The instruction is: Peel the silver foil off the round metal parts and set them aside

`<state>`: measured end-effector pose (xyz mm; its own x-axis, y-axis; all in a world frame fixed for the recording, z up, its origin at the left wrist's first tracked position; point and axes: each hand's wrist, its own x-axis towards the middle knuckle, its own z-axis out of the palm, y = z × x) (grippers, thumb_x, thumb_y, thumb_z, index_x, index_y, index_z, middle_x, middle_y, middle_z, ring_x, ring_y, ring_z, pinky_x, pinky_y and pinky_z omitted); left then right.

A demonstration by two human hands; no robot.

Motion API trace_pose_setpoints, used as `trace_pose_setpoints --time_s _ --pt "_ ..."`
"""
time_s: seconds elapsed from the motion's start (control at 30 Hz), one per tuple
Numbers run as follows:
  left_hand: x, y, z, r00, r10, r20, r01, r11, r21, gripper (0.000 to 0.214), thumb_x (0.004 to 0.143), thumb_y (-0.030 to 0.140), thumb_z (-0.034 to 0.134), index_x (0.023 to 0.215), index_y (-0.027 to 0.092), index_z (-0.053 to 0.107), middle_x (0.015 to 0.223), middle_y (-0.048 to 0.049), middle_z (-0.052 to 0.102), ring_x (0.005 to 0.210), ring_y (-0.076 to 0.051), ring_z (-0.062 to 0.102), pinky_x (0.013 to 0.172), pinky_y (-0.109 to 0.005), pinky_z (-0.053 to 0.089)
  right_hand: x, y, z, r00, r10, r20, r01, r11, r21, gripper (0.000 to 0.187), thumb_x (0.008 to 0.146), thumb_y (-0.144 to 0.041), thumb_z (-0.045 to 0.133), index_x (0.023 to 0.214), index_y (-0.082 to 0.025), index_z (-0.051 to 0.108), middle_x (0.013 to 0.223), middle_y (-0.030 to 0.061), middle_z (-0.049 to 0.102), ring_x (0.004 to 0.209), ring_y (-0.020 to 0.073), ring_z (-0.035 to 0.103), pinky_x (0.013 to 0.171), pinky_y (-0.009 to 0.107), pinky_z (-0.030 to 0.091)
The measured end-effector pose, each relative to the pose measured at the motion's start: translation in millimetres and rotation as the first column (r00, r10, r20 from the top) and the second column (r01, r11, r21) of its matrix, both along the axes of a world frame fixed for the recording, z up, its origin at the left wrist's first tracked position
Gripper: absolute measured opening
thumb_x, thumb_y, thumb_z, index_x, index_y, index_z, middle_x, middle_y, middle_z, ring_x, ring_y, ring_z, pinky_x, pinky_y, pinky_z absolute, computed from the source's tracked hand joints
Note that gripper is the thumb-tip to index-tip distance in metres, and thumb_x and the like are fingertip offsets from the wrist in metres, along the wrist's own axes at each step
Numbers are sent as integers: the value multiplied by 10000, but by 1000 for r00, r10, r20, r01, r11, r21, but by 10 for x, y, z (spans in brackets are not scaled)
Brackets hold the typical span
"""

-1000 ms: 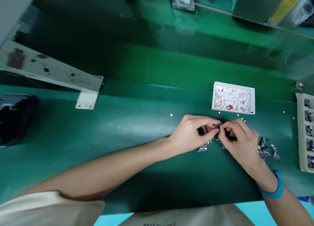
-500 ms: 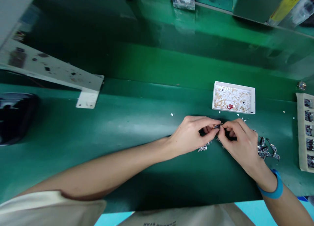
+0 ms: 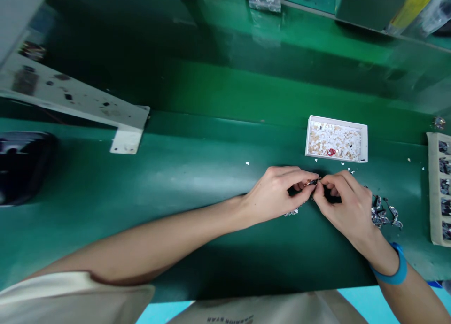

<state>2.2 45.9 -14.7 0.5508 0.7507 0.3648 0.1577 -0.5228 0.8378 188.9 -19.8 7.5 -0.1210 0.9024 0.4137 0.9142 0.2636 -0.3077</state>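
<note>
Between thumb and forefinger, my left hand (image 3: 280, 190) pinches a small dark part with coppery glints (image 3: 310, 182). My right hand (image 3: 347, 202) is closed in a pinch at the right end of that same part; whether a separate tiny piece sits in its fingertips is hidden. A pile of small dark, shiny parts (image 3: 380, 213) lies on the green table just right of my right hand. Some small silvery bits (image 3: 292, 212) show beneath my left hand.
Beyond my hands stands a white box (image 3: 364, 145) of tiny white and tan pieces with one red item. At the right edge is a tray (image 3: 434, 188) of dark parts in compartments. A white metal bracket (image 3: 127, 138) and a black object (image 3: 24, 169) are on the left.
Both hands keep their pinch on the small part, with only slight finger movement. The whole view has shifted a little.
</note>
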Motion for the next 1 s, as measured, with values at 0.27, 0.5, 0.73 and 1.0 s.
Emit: trace_pose_setpoints --time_s 0.27,0.5,0.73,1.0 --pt "9 -1 -1 1000 16 -6 -17 999 -28 157 954 173 671 1078 163 767 844 -28 787 685 -134 738 672 -234 622 -5 9 7 1000 0 -18 0 1000 6 81 958 -194 665 883 -202 637 770 -25 655 602 93 594 554 251 436" --pt "-5 17 3 1000 -4 9 4 999 -37 167 952 158 679 1094 143 766 840 -30 784 682 -131 732 664 -231 614 -6 16 -7 993 -21 -116 13 998 -69 86 962 -188 659 880 -206 642 765 -28 633 592 94 582 547 245 453" --pt "-13 83 96 993 -29 118 58 967 -250 151 949 170 692 1072 144 774 882 -41 801 700 -123 747 693 -209 640 8 1 54 914 -99 -393 5 973 -233 97 995 -241 681 1083 -212 654 912 -12 728 692 96 698 578 180 554" --pt "2 57 79 989 16 144 22 966 -259 138 925 166 723 1048 145 783 879 -42 809 714 -135 766 712 -219 669 -8 -5 9 887 -82 -454 -20 977 -214 61 1001 -217 659 1062 -216 657 899 -11 759 757 125 751 618 189 589"
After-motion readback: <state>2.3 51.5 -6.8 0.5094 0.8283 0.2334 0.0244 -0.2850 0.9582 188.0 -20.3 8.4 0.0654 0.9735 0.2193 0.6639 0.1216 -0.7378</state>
